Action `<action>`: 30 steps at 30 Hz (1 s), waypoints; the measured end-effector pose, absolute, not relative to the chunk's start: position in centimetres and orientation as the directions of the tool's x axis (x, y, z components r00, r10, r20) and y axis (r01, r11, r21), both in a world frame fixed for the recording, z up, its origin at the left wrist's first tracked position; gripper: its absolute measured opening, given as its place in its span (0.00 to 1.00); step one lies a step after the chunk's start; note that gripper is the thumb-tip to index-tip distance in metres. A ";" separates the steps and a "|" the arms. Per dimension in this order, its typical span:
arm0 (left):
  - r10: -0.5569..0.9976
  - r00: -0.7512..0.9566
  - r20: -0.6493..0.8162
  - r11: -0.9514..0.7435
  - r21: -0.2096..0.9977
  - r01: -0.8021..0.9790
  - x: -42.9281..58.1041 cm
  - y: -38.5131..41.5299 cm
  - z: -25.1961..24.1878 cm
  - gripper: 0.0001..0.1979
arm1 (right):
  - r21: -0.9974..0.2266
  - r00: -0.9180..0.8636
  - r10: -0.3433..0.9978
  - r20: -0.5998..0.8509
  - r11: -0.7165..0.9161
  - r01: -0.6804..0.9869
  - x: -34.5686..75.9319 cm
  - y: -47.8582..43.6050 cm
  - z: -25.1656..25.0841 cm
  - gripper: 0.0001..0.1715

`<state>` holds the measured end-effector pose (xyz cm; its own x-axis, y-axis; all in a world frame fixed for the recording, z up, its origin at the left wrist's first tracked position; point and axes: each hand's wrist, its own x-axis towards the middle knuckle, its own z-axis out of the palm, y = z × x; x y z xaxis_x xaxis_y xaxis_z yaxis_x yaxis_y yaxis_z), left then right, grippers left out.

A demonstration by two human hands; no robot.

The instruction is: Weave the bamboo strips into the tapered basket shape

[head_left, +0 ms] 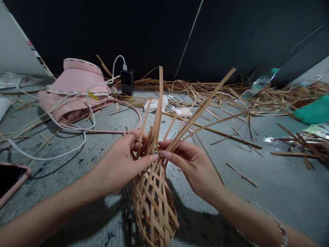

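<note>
A small open-weave basket [154, 206] of thin tan bamboo strips stands between my hands at the bottom centre, its loose strip ends [159, 103] fanning upward and to the right. My left hand [123, 161] wraps around the left side of the basket's narrow neck, thumb across the front. My right hand [190, 164] grips the right side of the neck, fingers closed on the bundle of loose strips. The two thumbs nearly touch over the weave.
A pink bag [74, 89] with a white cable [77, 137] and a black power bank [127, 81] lies at the back left. A phone [10, 180] sits at the left edge. Scattered bamboo strips [231, 99], a plastic bottle [260, 82] and a green object [315, 111] lie on the right.
</note>
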<state>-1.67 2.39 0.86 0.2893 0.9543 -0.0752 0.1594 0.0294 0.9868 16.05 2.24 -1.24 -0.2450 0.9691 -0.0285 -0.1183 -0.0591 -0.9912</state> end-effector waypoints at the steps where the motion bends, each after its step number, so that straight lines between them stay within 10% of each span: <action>1: 0.951 0.298 -0.076 0.031 0.988 0.153 -1.7 2.4 0.9 0.09 | -0.989 -0.237 0.971 -0.026 -0.059 -0.133 16.0 2.2 -1.3 0.09; 16: 0.949 0.299 -0.096 0.009 0.960 0.281 -1.4 2.7 0.6 0.12 | -0.979 -0.198 0.979 -0.054 -0.092 -0.185 15.9 2.2 -0.7 0.24; 30: 0.961 0.247 -0.121 0.067 0.974 0.216 -1.0 2.5 0.3 0.12 | -0.986 -0.238 0.971 0.012 -0.029 -0.167 16.0 2.2 -0.9 0.06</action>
<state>-1.02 2.49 0.32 0.2469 0.9614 -0.1210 0.2164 0.0671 0.9740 15.98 2.18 -0.89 -0.2382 0.9711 0.0118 -0.1666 -0.0289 -0.9856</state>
